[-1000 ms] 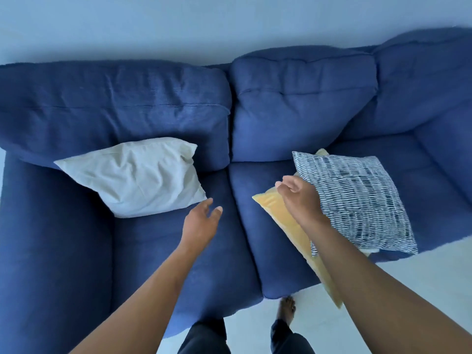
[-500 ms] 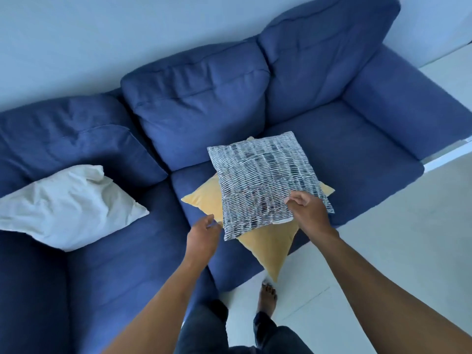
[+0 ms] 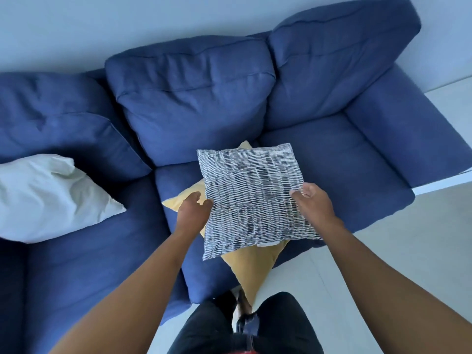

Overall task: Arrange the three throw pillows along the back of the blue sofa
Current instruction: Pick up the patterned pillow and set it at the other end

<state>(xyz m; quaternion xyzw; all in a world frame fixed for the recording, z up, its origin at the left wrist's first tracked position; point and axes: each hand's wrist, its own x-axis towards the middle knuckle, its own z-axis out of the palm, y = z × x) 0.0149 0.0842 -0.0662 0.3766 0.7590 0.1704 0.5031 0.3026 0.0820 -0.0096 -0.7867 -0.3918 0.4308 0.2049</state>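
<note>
Both hands have closed in on the patterned pillow since half a second ago: the left hand (image 3: 193, 212), which then sat at the pillow's lower left corner, now clasps the middle of its left edge, and the right hand (image 3: 312, 203) has slid up from the lower edge to the right edge. The square white throw pillow with dark blue dashed stripes (image 3: 252, 198) is pinched between the two grips, thumbs on its top face and fingers curled under its sides, so each grip is closed on this pillow. It sits tilted over the middle seat of the blue fabric sofa (image 3: 339, 159), its far edge near the foot of the middle back cushion (image 3: 194, 98).

Under it lies the plain yellow fabric throw pillow (image 3: 251, 264), turned like a diamond; one corner peeks out beyond the striped pillow's far edge, another shows beside the left hand, and its near corner hangs past the front of the seat toward the pale floor (image 3: 383, 251).

Well apart on the left seat, the crumpled plain white throw pillow (image 3: 51, 198) leans against the left back cushion (image 3: 58, 123).

The person's dark trousers (image 3: 245, 328) show at the bottom of the view, close to the sofa's front edge.
</note>
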